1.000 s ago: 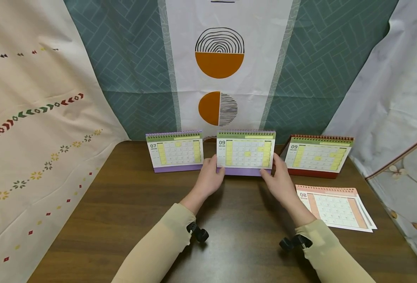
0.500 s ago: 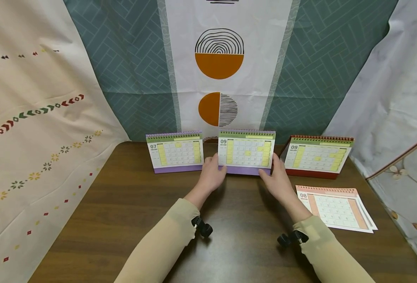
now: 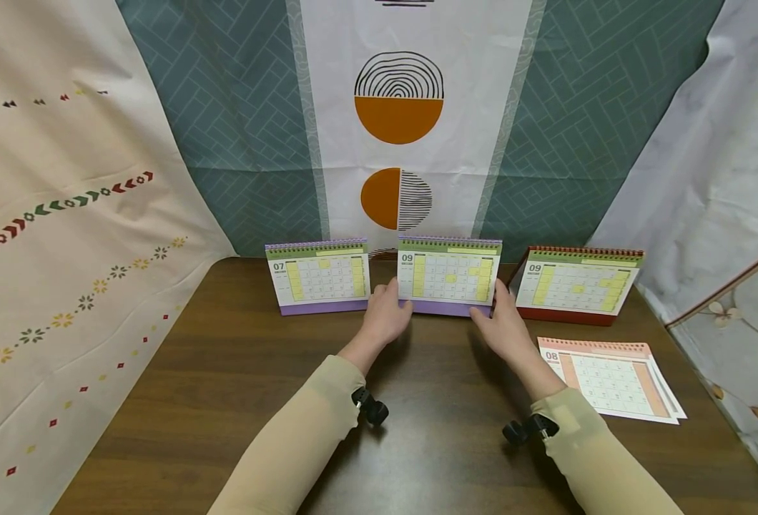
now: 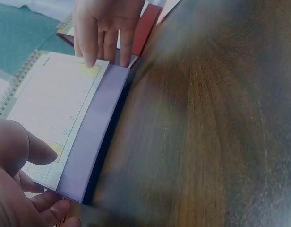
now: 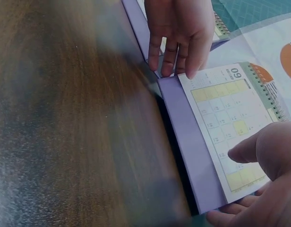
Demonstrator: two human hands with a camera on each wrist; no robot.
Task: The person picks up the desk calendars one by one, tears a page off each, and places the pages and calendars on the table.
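A desk calendar with a purple base (image 3: pixel 448 277) stands tilted back at the middle of the table's far side, its page reading 09. My left hand (image 3: pixel 384 315) holds its left end and my right hand (image 3: pixel 503 323) holds its right end. In the left wrist view, the left thumb lies over the page while the other fingers reach round the end of the purple base (image 4: pixel 94 127). The right wrist view has the right thumb over the page (image 5: pixel 226 116) too, with the fingers partly hidden behind the lower edge.
To the left stands another purple calendar (image 3: pixel 321 277) showing 07. A dark red calendar (image 3: pixel 575 286) showing 09 stands to the right. Loose pink calendar sheets (image 3: pixel 617 379), marked 08, lie in front of it on the brown wooden table (image 3: pixel 224 400). Patterned cloths (image 3: pixel 257 129) hang behind.
Both hands and the middle calendar have shifted very slightly: the calendar sits a touch farther right and back. The other calendars and the sheets stay put.
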